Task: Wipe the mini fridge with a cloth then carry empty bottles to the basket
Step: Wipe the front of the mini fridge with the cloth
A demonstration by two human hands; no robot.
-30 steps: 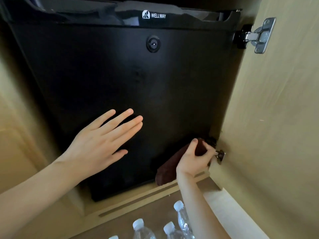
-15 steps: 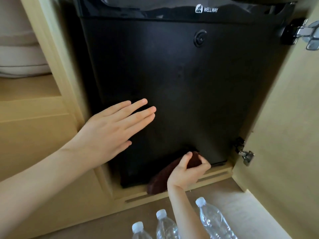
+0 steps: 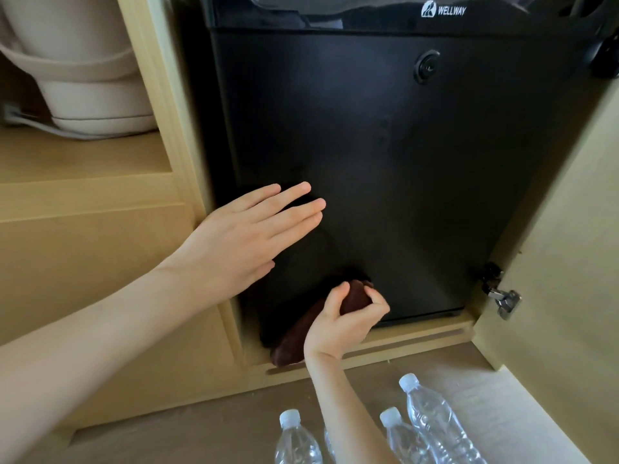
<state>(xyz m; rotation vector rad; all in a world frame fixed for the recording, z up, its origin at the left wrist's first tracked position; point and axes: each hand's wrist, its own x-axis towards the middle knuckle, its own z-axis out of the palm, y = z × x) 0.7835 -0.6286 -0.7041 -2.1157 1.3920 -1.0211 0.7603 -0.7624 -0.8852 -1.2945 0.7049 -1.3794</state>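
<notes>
1. The black mini fridge (image 3: 385,162) fills the centre of the frame, set inside a light wooden cabinet (image 3: 100,262), with its door closed.
2. The left hand (image 3: 241,242) lies flat over the lower left of the fridge door, its fingers (image 3: 294,209) straight and close together, holding nothing.
3. The right hand (image 3: 341,324), at lower centre, has its fingers curled round a dark brown cloth (image 3: 294,339), bunched against the fridge's bottom edge.
4. Three clear plastic bottles (image 3: 432,426) with white caps stand on the floor at the bottom of the frame, beside the right forearm.
5. The open cabinet door (image 3: 569,262) stands at right; a beige kettle (image 3: 83,78) sits on a shelf at upper left.
</notes>
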